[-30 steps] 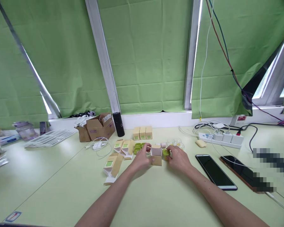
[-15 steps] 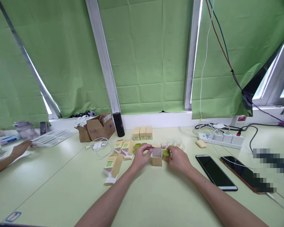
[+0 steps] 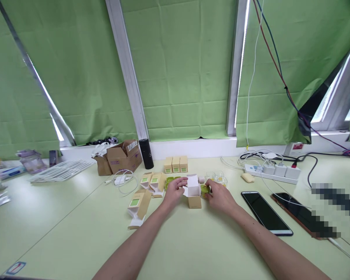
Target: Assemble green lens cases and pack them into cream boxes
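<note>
Tan carton point(image 3: 194, 197), white inside, open-topped, probably cardboard

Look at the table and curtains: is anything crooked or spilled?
Three small boxes at left lie askew with flaps open, unlike the neat box row behind. The right curtain's corner is pulled aside, baring window. I see no spill.

So my worktop point(image 3: 175, 245) is pale green and pretty busy: open carton point(image 3: 195, 202) right in front of me, three tan cartons point(image 3: 144, 199) to my left, three small boxes point(image 3: 175, 164) lined up further back, black cylinder point(image 3: 146, 154) beside a cardboard box point(image 3: 124, 159), two phones point(image 3: 266, 212) near a power strip point(image 3: 272, 174) on my right.
</note>
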`<state>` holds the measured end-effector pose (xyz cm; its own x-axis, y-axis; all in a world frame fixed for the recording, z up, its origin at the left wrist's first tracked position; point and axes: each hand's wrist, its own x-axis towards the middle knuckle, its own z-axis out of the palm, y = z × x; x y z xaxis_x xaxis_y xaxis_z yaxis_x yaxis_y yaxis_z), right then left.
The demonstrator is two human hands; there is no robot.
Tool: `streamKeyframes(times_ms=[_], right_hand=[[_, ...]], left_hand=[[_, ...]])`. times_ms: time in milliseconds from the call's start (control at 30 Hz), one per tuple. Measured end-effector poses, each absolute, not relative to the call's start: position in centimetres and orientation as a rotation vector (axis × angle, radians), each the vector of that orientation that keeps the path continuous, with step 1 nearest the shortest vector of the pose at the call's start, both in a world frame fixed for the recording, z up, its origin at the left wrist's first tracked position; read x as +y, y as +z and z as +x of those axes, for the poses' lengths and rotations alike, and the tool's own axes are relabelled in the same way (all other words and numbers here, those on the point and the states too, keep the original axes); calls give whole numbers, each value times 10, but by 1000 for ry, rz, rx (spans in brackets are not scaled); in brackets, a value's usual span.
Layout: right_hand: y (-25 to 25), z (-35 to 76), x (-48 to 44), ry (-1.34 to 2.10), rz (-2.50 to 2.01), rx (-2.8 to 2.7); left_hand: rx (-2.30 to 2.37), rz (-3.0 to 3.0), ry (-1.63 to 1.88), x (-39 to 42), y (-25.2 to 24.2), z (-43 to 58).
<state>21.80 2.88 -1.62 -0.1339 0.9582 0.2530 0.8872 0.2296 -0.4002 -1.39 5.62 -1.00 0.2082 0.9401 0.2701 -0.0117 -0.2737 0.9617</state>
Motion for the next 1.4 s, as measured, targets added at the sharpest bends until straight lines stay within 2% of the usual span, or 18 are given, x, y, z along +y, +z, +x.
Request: streamKeyframes(times_ms=[433,567,667,867,1067,1400], right_hand=[[-17,218,29,246,-1638,-2033],[-15,223,31,204,-1608,-1876],[-10,227,32,207,-1477,-1651],[5,217,22,456,-1035,-1367],[7,200,7,566,-922,-1516],[-5,206,17,481,-1052,-1663]], left_hand=[[949,1456,1160,58,-13,-13],[954,1458,1162,58,-13,-13],[959,1460,1167,58,-14,-14],[1011,1485,1156,56,-13,-14],[1000,1484,1160,54,-10,-12],[1001,1516,1166,54,-12,-13]])
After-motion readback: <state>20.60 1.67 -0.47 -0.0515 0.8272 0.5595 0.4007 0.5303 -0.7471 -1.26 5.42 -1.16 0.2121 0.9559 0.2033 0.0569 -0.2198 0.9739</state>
